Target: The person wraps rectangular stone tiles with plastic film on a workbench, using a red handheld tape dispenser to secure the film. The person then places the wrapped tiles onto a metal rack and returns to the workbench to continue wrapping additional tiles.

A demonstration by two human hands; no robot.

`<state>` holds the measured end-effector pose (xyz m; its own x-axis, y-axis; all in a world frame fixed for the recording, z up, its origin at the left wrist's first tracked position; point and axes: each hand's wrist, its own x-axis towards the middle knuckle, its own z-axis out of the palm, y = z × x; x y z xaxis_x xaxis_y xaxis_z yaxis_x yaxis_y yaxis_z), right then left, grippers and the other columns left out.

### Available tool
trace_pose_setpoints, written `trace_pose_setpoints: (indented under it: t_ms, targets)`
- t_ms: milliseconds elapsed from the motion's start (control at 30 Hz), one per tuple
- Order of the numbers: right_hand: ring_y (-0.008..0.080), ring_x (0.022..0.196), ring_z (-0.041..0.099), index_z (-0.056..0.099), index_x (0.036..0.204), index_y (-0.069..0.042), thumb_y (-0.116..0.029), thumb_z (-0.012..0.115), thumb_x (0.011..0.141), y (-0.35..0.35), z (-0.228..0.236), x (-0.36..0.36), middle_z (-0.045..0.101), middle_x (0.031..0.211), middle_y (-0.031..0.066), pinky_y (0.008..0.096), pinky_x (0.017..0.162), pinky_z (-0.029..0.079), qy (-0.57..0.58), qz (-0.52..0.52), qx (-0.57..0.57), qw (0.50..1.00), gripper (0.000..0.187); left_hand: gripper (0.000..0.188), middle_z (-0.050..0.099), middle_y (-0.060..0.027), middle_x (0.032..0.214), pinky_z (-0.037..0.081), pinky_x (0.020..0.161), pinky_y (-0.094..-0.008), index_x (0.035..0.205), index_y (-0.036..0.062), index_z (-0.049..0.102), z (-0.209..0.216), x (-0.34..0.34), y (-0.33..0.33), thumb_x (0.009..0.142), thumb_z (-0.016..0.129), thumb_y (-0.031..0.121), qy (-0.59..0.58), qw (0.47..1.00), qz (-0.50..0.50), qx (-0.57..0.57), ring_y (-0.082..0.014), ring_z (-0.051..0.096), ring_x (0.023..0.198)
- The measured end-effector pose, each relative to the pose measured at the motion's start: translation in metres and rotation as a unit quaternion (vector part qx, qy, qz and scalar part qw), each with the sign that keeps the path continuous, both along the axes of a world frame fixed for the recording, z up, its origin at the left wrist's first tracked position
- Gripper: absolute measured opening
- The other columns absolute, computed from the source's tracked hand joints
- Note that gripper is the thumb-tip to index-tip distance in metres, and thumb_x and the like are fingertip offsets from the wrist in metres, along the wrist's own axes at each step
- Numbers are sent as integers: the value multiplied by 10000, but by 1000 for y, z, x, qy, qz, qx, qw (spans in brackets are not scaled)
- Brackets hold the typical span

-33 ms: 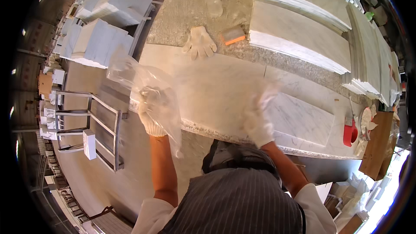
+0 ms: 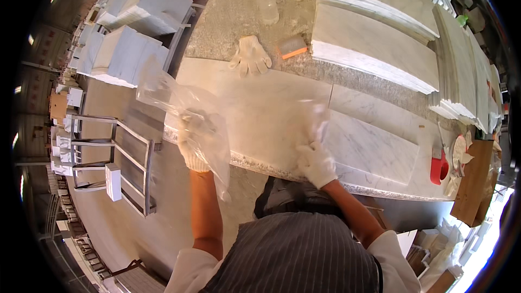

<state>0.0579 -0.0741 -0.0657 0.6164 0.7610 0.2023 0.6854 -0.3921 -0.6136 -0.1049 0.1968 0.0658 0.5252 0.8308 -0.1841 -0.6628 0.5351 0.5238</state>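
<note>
Clear plastic film (image 2: pixel 211 122) is crumpled over my left hand (image 2: pixel 190 149), which wears a knitted white work glove and is closed on it. The film trails below the wrist and out past the bench edge to the left. My right hand (image 2: pixel 316 164), gloved too, has curled fingers low over the bench's near edge. A shiny, blurred piece of the film rises at its fingertips. Under and between the hands lies a pale marble slab (image 2: pixel 282 84), its middle smeared by motion. Beside my right hand is a grey-veined marble slab (image 2: pixel 374 146).
A loose white glove (image 2: pixel 251 57), an orange-edged block (image 2: pixel 292 47) and a clear bottle (image 2: pixel 267 4) lie beyond the slab. Marble slabs (image 2: pixel 374 43) are stacked at the far right. A red tape dispenser (image 2: pixel 438 167) sits right; a metal frame (image 2: pixel 130 154) stands left.
My right hand has shifted a little left and toward me, and its fingers show more sharply. The film at its fingertips moved left with it. My left hand is nearly still.
</note>
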Motion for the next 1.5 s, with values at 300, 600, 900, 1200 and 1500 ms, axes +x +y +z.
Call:
trace_pose_setpoints:
  t_ms: [300, 600, 900, 1200, 1500]
  targets:
    - [121, 819, 647, 508, 1328, -91, -207, 548, 966, -17, 47, 81, 647, 1043, 27, 286, 502, 509, 569, -234, 330, 715, 383, 260, 702, -116, 1002, 500, 901, -447, 1033, 56, 715, -85, 63, -76, 880, 578, 215, 352, 538, -336, 688, -289, 652, 945]
    - [162, 1051, 624, 512, 1333, -50, -143, 592, 932, -42, 143, 50, 595, 1212, 97, 294, 826, 531, 419, 7, 187, 888, 420, 366, 584, -113, 1263, 343, 1064, -430, 1186, 131, 653, -111, 80, -126, 836, 584, 214, 515, 308, -335, 727, -321, 525, 1179]
    - [291, 919, 644, 688, 1164, -195, -226, 631, 816, 89, 59, 43, 659, 809, 127, 404, 800, 529, 53, 256, -45, 964, 353, 355, 599, -127, 1295, 313, 1121, -433, 1214, 78, 650, -85, 24, -120, 892, 555, 192, 569, 273, -410, 659, -309, 467, 1294]
    - [350, 1082, 620, 561, 1358, -220, -172, 643, 851, 135, 85, 94, 589, 1203, 190, 414, 890, 521, 91, -98, 94, 987, 516, 370, 580, -62, 1291, 268, 1160, -451, 1199, 210, 674, -99, -15, -114, 843, 595, 153, 589, 408, -224, 660, -329, 436, 1311]
    - [205, 759, 629, 697, 1082, -178, -211, 623, 876, 173, 41, -16, 602, 904, 69, 338, 670, 520, -77, 325, -116, 935, 222, 290, 472, -70, 1398, 283, 1065, -674, 1066, 140, 723, -114, -16, -136, 801, 607, 154, 627, 469, -260, 565, -311, 349, 1385]
